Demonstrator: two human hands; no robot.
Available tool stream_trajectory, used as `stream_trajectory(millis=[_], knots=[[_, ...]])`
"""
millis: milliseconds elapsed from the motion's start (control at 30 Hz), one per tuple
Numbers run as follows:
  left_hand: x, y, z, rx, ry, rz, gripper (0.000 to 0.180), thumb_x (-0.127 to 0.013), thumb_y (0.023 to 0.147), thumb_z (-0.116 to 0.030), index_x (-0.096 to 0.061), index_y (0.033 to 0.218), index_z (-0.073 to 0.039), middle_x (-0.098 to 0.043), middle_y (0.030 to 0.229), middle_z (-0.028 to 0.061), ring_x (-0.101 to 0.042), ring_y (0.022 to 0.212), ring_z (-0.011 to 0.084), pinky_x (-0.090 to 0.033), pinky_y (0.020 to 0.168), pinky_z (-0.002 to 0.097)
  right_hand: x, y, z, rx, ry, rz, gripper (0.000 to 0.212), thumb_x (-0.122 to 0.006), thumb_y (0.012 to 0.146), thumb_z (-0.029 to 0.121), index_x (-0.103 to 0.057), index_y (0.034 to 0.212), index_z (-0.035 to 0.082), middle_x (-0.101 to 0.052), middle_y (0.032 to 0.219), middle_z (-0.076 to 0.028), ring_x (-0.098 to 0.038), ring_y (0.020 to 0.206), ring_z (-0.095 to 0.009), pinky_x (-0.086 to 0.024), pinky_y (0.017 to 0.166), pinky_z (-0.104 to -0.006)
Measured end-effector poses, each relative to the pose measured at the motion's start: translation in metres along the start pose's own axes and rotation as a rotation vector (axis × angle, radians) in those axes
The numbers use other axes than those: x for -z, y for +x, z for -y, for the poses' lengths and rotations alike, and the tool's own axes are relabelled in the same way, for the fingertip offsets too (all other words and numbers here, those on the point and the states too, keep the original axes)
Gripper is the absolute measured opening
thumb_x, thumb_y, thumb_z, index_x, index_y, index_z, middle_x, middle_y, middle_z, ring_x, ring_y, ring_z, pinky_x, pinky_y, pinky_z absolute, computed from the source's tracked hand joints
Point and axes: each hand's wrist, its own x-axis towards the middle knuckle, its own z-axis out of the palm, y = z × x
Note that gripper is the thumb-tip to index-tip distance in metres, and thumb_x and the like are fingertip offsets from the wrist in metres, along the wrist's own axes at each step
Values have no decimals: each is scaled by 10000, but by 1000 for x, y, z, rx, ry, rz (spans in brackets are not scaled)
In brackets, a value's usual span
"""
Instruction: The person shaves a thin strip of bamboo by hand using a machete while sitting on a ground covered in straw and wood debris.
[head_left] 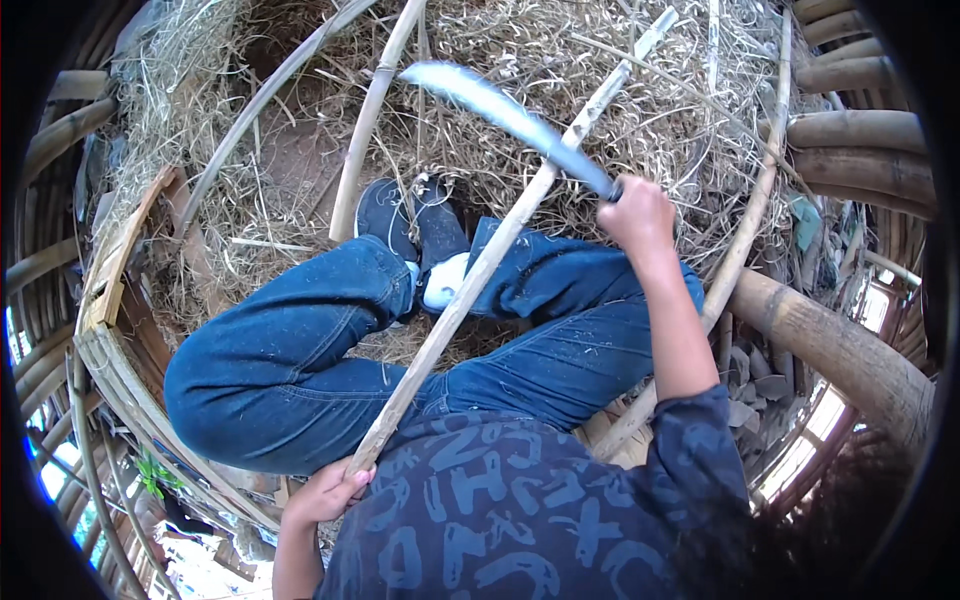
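Note:
A long, pale wooden pole [463,291] slants across my lap from my waist up to the far right, over my crossed legs. My left hand [332,492] is closed round its near end, beside my hip. In my right hand [637,217] is the dark handle of a machete, gripped in a fist. The curved machete blade [500,118] points to the far left and crosses the pole at its upper part, where several dark notches show. Whether the blade touches the pole I cannot tell.
Dry shavings [560,60] cover the ground ahead. Another pole [375,120] lies beyond my shoes [387,215]. A thick bamboo pole [825,335] stands out at the right. Bundled bamboo strips [130,375] curve along my left side, near a wooden frame [130,245].

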Motion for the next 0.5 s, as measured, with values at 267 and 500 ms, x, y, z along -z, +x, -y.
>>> stream_trajectory(millis=[267, 500], knots=[[5, 5, 14, 4, -16, 18, 255, -490, 1001, -296, -540, 1004, -46, -421, 707, -56, -374, 618, 69, -343, 544, 236, 4, 17, -1, -146, 38, 8, 223, -631, 733, 211, -686, 834, 20, -683, 847, -241, -671, 842, -408, -526, 809, -475], [-12, -5, -18, -42, 14, -107, 246, -490, 1003, -279, -540, 1016, -39, -405, 705, -57, -354, 616, 62, -329, 542, 227, 5, 15, -13, -87, -8, -38, 245, -631, 747, 203, -700, 916, 40, -691, 863, -222, -675, 831, -399, -531, 791, -483]])
